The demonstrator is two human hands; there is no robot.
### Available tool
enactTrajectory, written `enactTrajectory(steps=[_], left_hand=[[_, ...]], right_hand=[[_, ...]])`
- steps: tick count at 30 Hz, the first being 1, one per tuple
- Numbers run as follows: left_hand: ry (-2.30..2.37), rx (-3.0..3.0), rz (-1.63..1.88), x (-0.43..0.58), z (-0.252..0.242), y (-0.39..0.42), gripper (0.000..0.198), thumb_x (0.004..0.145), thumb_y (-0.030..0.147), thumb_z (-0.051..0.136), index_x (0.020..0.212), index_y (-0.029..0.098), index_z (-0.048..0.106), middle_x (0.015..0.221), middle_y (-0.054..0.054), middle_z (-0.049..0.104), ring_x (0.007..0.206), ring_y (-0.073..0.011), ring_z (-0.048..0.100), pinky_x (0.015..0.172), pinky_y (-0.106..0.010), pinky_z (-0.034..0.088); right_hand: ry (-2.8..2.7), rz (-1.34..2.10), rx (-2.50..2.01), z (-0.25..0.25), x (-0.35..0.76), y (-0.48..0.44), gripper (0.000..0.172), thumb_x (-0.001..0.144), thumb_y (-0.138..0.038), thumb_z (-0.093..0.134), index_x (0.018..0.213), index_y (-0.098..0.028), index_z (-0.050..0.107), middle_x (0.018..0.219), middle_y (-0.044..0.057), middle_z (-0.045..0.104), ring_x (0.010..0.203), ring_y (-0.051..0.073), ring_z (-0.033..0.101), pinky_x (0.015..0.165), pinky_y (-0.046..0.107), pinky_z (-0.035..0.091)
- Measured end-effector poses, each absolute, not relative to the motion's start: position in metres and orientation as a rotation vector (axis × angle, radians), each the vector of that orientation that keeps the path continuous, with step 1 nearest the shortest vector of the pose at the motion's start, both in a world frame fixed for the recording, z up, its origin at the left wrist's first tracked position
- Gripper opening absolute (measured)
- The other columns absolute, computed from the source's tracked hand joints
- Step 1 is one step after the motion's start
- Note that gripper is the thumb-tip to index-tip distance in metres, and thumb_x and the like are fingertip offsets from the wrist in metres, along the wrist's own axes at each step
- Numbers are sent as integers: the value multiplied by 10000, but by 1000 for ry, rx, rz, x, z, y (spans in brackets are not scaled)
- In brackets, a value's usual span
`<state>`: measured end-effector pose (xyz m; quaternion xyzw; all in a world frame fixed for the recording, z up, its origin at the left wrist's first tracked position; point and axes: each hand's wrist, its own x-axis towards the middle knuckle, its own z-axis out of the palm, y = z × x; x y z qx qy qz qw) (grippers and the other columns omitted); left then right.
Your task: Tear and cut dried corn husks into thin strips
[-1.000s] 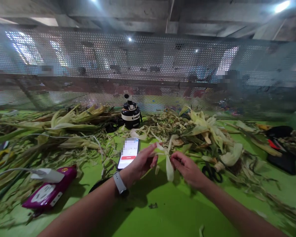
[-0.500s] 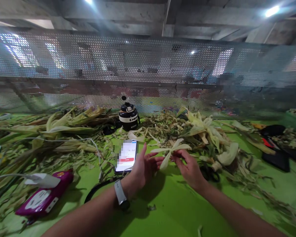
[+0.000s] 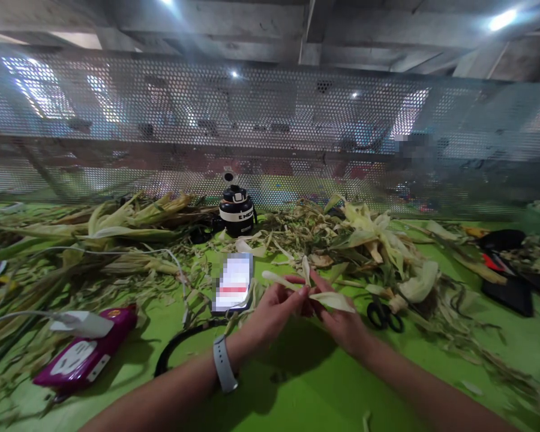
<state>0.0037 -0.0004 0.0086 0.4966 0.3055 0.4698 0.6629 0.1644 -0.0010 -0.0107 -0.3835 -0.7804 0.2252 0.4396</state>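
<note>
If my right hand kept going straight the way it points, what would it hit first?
Your right hand points left and away, so it would likely meet your left hand at once; both pinch the husk strips there. Beyond lies the phone, though depth is unclear.

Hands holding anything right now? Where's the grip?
The left hand and right hand pinch pale corn husk strips at the middle, where they cross; the ends splay free.

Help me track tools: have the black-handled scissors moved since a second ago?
No. The black-handled scissors still lie beside the pale curled corn husk on the green table.
</note>
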Motion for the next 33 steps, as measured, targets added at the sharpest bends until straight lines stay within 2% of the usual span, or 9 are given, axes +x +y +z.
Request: enactTrajectory(steps=[6,8,11,15,21,23,26,30,33], left_hand=[[867,1213,1005,2,-3,9,374,778,538,591,832,170,550,600,53,501,486,-71,382,466,-210,291],[940,1247,1019,0,-5,12,345,805,523,551,787,180,521,582,68,437,483,-71,333,462,-215,267],[993,1304,1066,-2,-5,14,299,829,469,522,749,182,502,587,68,382,511,-82,310,478,-225,257],[1020,1289,1140,-2,0,15,255,821,422,537,743,186,480,586,70,360,521,-85,293,486,-229,246],[931,1133,1131,-5,5,16,235,820,405,565,871,194,476,588,72,448,509,-80,385,492,-210,293],[933,1049,1109,-8,5,19,255,797,365,610,925,202,461,664,48,554,543,-85,475,505,-206,326],[986,965,1069,-11,6,22,321,758,283,665,969,204,437,765,1,658,617,-117,588,527,-214,368],[970,957,1017,-11,9,20,295,738,315,687,873,209,447,760,-13,678,708,-166,647,589,-243,418],[912,1102,943,-11,12,16,231,738,370,681,785,178,561,813,-37,674,764,-160,624,643,-244,426]], right_hand=[[-1990,296,-1005,-1,170,-3,574,808,-249,565,1361,-158,438,1017,120,671,950,255,621,862,413,519],[-1965,244,-1011,3,171,-3,454,871,-253,512,1316,-162,490,988,116,665,925,234,621,826,381,523],[-1975,203,-937,4,168,-3,263,946,-263,440,1106,-189,636,856,82,687,791,192,643,700,302,531],[-2056,143,-835,3,162,-6,259,962,-266,433,1011,-182,673,719,56,692,661,171,641,618,273,509],[-1954,254,-1111,7,167,-4,269,944,-362,461,1026,-185,646,772,51,717,665,178,662,628,275,502],[-1914,312,-1216,10,170,0,293,936,-401,458,876,-187,649,628,11,669,548,156,619,553,249,469],[-1823,389,-1322,12,174,5,366,922,-441,455,667,-199,555,461,-43,527,413,124,514,451,222,397],[-1785,409,-1352,12,174,5,369,917,-453,457,653,-203,518,460,-53,502,405,114,487,436,214,371],[-1836,318,-1330,12,173,3,350,916,-449,475,689,-196,559,487,-43,528,431,119,501,453,220,373]])
